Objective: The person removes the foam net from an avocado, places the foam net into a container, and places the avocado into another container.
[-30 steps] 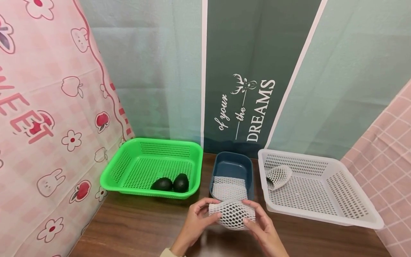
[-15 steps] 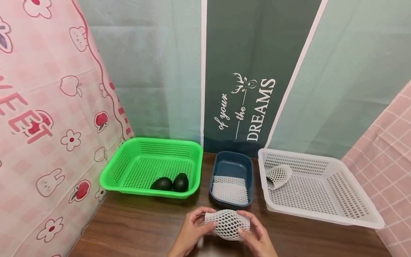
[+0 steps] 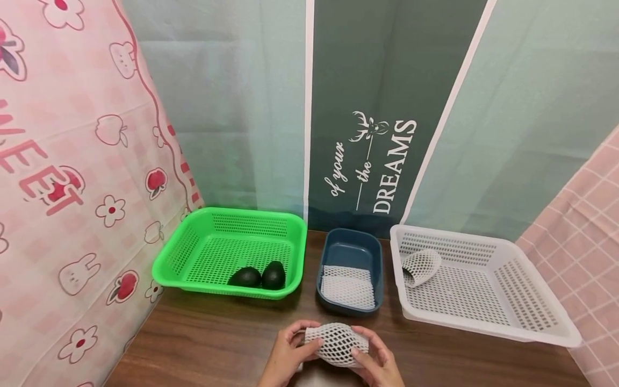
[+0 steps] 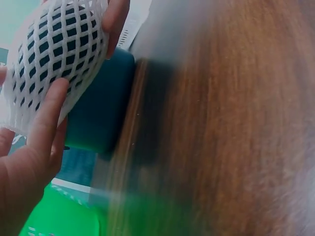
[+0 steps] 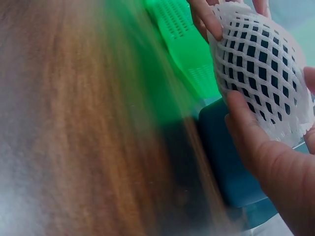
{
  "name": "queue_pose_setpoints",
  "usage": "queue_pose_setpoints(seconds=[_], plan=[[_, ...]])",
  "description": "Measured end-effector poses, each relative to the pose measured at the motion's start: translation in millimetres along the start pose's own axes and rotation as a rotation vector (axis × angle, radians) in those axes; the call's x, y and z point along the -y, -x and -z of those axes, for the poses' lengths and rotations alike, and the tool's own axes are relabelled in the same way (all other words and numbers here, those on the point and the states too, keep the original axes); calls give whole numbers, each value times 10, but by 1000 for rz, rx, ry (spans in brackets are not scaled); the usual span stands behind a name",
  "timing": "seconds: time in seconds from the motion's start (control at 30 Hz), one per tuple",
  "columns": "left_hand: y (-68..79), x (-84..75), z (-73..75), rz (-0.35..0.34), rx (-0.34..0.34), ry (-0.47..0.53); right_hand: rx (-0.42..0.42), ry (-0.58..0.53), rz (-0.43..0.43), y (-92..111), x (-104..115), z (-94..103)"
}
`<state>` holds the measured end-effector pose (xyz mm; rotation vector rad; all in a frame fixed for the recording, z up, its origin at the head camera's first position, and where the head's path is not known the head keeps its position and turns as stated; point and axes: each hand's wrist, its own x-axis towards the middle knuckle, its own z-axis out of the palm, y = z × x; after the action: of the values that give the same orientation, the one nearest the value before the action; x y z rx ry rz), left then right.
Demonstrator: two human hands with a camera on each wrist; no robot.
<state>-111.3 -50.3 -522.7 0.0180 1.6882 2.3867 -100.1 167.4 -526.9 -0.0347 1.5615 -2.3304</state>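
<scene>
Both hands hold a dark avocado in a white foam net sleeve (image 3: 337,345), low over the table in front of the blue tray. At its left end, my left hand (image 3: 286,352) pinches the sleeve between thumb and fingers. My right hand (image 3: 378,359) grips the other end, thumb on the near side. Close up in the right wrist view, the mesh (image 5: 261,69) stretches around the dark fruit, its edge loose beyond it. Flat white foam nets (image 3: 347,287) lie in the blue tray (image 3: 352,252).
At the left stands a green basket (image 3: 227,213) with two dark avocados (image 3: 247,277) inside. To the right, a white basket (image 3: 488,328) contains one netted avocado (image 3: 423,266). Printed cloths hang behind and at both sides of the brown wooden table (image 3: 208,344).
Both hands have drawn the netted avocado toward the person and slightly left, away from the blue tray's front edge. The grip looks much the same.
</scene>
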Motion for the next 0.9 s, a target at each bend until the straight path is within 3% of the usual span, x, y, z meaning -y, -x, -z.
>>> queue_pose_setpoints(seconds=[0.33,0.53,0.73,0.9], plan=[[-46,151,25,55,-66,-15,-109,-1,-42,-64,-116,42],[-56,240,21,47,-83,-31,-205,45,-26,-79,-216,80],[-64,289,27,38,-75,-59,-299,88,-69,-67,-293,73],[-87,299,49,38,-92,-70,-302,70,-28,-97,-316,72]])
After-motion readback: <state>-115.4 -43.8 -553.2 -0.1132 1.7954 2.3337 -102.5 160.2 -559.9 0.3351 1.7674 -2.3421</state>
